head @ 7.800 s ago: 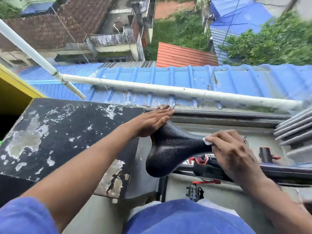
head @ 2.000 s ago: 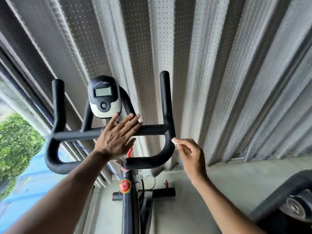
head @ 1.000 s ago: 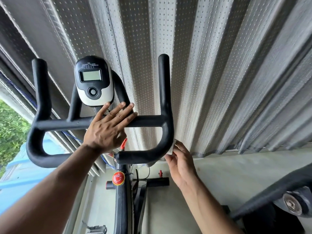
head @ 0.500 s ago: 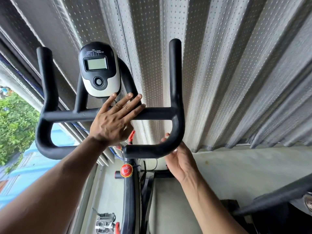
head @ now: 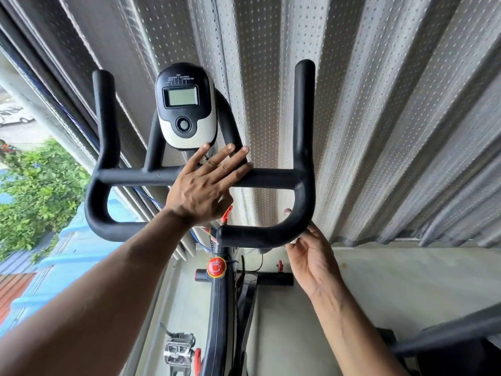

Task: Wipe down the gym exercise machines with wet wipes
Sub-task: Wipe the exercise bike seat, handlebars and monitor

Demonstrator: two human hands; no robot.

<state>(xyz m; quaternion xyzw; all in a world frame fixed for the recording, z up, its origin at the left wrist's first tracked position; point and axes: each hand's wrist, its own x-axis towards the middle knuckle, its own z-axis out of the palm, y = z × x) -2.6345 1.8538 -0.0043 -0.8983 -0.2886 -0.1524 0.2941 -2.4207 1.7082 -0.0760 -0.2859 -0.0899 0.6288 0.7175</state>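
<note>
The left hand [head: 202,189] lay flat on the cross bar of the black handlebar [head: 303,147], fingers straight and spread a little, pressing down just below the small display [head: 185,105]. It gripped nothing.

The right hand [head: 311,256] reached up under the lower right bend of the handlebar, palm turned toward the bar. Its fingers curled up behind the foam, and one fingertip showed above the bend on the inner side. A sliver of the white wipe [head: 294,241] peeked out between the thumb side of the hand and the underside of the bend, pressed against the bar. Most of the wipe was hidden by the bar and the hand, so how much of it touched the foam could not be told.

No box, bin or other container showed.

The handlebar stood close in front of a gray corrugated shutter [head: 379,104], with its two upright horns pointing toward it. To the right of the right horn the space before the shutter was open down to the pale floor [head: 406,280]. Below the bars ran the bike's frame [head: 218,308] with a red knob [head: 216,267] on it, and a metal pedal [head: 179,348] lower left. At the far left were green leaves [head: 35,191] and a blue roof [head: 54,267] outside.
</note>
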